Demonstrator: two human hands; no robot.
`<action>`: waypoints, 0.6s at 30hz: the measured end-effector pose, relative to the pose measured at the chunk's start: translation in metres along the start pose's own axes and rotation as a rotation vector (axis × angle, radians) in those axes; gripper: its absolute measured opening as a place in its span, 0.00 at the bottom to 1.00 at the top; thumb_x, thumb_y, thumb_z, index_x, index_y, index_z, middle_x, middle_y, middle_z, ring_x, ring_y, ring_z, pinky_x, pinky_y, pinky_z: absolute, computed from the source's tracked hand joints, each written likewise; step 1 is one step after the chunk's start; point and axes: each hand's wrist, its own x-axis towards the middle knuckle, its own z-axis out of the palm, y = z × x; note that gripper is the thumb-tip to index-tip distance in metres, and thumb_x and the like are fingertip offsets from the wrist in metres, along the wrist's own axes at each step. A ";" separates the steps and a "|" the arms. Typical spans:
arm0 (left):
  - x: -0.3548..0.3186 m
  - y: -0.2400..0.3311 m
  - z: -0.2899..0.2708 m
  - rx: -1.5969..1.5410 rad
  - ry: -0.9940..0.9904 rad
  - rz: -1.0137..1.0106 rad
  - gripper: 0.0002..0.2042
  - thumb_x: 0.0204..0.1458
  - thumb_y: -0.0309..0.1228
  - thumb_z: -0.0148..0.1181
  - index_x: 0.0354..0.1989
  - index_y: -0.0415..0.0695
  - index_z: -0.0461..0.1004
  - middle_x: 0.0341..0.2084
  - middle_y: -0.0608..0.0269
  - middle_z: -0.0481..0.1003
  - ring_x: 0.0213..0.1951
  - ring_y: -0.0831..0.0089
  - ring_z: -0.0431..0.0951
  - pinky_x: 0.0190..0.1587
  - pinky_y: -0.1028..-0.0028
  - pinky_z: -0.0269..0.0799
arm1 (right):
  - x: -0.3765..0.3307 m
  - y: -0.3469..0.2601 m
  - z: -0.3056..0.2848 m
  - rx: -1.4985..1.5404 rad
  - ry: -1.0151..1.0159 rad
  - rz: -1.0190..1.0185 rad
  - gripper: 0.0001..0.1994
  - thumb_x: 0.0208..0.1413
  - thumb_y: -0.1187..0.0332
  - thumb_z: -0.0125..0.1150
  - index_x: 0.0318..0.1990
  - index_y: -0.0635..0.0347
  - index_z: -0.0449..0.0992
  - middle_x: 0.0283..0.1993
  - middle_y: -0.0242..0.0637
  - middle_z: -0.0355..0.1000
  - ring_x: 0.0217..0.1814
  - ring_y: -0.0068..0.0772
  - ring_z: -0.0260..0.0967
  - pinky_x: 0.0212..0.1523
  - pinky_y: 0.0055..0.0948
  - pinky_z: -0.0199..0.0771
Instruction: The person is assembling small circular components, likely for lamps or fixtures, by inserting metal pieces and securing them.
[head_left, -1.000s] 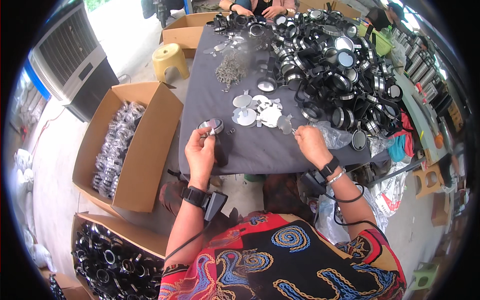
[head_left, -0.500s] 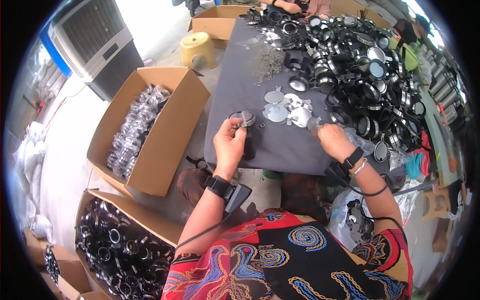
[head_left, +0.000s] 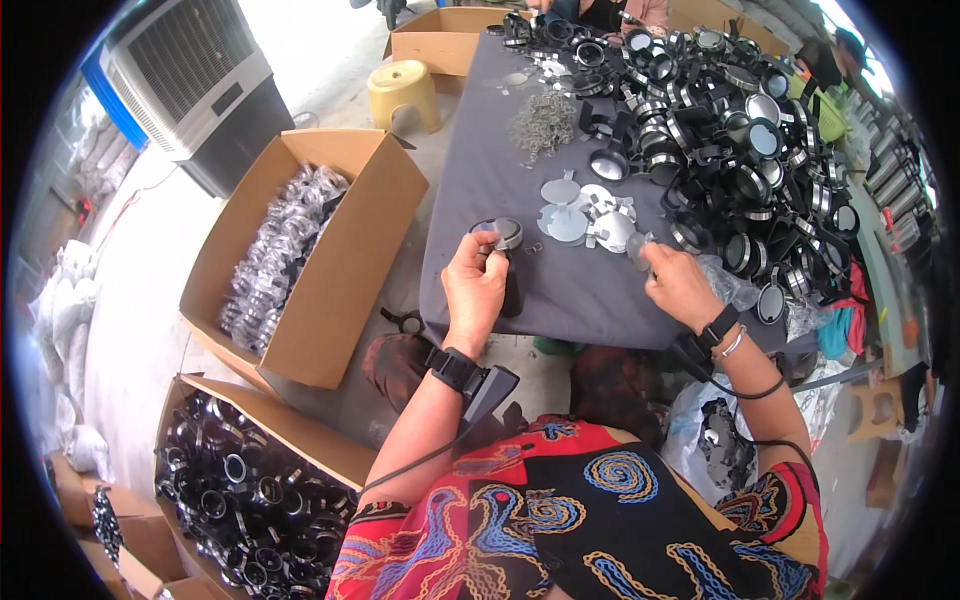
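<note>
lid (head_left: 512,232), near left edge of table (head_left: 590,308), gripped by left hand (head_left: 474,287) | disc (head_left: 636,249) pinched in right hand (head_left: 685,286), close by disc pile (head_left: 564,225), contact unclear | risk: loose left grip could tip lid over edge; low right hand could drag disc pile | room: near side, between hands; heap (head_left: 748,183) crowds right, carton (head_left: 355,275) stands beyond left edge

discs (head_left: 563,224): smooth metal; tablecloth (head_left: 590,305): matt cloth; carton (head_left: 345,270): matt cardboard
</note>
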 end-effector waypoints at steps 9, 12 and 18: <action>0.002 -0.007 -0.007 -0.015 -0.131 -0.013 0.07 0.55 0.24 0.51 0.41 0.44 0.73 0.16 0.75 0.68 0.14 0.88 0.62 0.14 0.83 0.58 | 0.054 -0.086 0.040 1.392 0.107 0.367 0.02 0.56 0.76 0.57 0.34 0.64 0.74 0.28 0.32 0.74 0.17 0.14 0.65 0.16 0.15 0.61; 0.001 -0.006 -0.005 -0.056 -0.141 -0.004 0.07 0.56 0.24 0.51 0.42 0.43 0.72 0.17 0.72 0.70 0.15 0.88 0.64 0.14 0.83 0.58 | 0.070 -0.107 0.056 1.587 0.178 0.438 0.01 0.54 0.78 0.57 0.34 0.65 0.74 0.26 0.31 0.72 0.18 0.14 0.64 0.16 0.14 0.60; 0.000 -0.004 -0.004 -0.069 -0.106 -0.003 0.07 0.56 0.23 0.51 0.40 0.43 0.72 0.15 0.76 0.67 0.15 0.90 0.61 0.16 0.83 0.56 | 0.082 -0.117 0.077 1.672 0.264 0.485 0.02 0.53 0.78 0.59 0.33 0.67 0.74 0.24 0.29 0.70 0.18 0.13 0.61 0.18 0.15 0.60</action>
